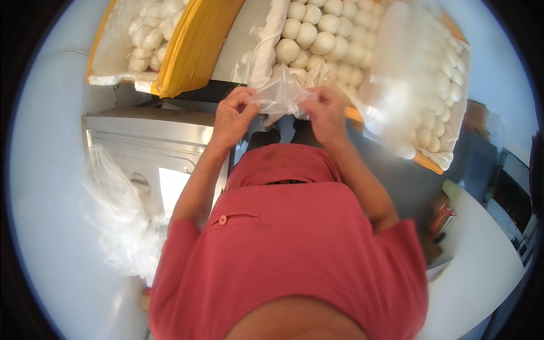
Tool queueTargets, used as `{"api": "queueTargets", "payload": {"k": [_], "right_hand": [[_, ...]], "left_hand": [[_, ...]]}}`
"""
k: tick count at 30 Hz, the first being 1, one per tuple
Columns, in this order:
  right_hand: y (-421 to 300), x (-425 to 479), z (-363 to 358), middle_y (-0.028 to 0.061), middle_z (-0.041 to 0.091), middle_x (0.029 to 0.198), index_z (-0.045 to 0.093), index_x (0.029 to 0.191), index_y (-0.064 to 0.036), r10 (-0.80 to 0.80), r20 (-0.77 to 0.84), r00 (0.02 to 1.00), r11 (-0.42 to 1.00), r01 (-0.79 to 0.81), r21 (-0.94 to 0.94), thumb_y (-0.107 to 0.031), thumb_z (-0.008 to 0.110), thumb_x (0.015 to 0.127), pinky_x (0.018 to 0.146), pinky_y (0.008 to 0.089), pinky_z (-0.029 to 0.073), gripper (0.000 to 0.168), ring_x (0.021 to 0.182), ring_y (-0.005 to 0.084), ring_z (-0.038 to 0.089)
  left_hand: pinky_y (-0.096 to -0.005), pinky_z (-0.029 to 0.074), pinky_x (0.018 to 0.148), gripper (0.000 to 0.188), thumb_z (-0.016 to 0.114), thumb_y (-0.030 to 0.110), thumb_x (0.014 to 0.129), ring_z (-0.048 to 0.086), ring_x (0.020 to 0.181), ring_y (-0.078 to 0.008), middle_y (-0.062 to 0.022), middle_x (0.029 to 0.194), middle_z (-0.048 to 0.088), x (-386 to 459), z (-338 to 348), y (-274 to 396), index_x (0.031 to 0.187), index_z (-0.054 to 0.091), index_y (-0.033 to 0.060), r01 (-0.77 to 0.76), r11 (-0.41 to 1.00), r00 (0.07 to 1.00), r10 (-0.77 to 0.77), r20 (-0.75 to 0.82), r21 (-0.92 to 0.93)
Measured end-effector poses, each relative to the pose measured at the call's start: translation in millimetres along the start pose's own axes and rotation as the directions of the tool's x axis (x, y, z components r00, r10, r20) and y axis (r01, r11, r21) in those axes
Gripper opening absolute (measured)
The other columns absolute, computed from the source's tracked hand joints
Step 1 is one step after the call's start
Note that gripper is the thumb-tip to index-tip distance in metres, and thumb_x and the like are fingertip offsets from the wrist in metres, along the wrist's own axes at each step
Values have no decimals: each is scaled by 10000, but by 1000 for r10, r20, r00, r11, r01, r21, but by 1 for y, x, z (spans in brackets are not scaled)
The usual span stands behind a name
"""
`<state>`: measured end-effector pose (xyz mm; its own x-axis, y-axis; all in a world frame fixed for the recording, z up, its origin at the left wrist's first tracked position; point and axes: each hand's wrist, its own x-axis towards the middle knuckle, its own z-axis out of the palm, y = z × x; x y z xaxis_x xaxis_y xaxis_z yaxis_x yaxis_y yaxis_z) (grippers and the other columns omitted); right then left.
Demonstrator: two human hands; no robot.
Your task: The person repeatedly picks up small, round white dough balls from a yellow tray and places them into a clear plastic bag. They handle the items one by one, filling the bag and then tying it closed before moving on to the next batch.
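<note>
A clear plastic bag (280, 95) is stretched between my two hands in front of my body. My left hand (236, 114) pinches its left edge between thumb and fingers. The other edge is pinched by my right hand (326, 112), which looks slightly blurred. Just beyond the bag stands a box lined with white cloth (265, 53), filled with round white buns (325, 42). Part of the bag overlaps the near edge of this box. A hazy translucent sheet (395, 76) hides some of the buns on the right.
At the upper left, a yellow-sided foam box (193, 51) holds bagged white buns (153, 34). Below it stands a stainless steel cabinet (148, 131), with a bunch of clear plastic bags (119, 204) hanging at its front. A white table (476, 246) with a green cup (451, 189) is at the right.
</note>
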<state>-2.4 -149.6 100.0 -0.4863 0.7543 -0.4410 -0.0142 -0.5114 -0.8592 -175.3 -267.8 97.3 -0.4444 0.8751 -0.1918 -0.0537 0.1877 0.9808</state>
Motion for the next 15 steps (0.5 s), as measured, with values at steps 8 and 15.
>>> {"api": "queueTargets", "payload": {"k": [8, 15], "right_hand": [[5, 0, -5, 3, 553, 665, 508, 723, -51, 6, -226, 974, 955, 62, 289, 13, 591, 778, 423, 179, 347, 117, 524, 35, 478], [-17, -17, 13, 26, 557, 707, 530, 785, -10, 133, 481, 866, 989, -86, -118, -79, 601, 837, 528, 197, 407, 111, 629, 69, 526]], "left_hand": [[-300, 412, 819, 433, 665, 88, 724, 480, 1020, -162, -99, 1207, 464, -9, -5, -16, 1115, 491, 27, -42, 907, 944, 174, -281, 419], [-317, 462, 709, 319, 631, -1, 632, 558, 870, -278, -125, 959, 551, 0, 7, -29, 946, 624, 53, -255, 796, 952, 307, -2, 549]]}}
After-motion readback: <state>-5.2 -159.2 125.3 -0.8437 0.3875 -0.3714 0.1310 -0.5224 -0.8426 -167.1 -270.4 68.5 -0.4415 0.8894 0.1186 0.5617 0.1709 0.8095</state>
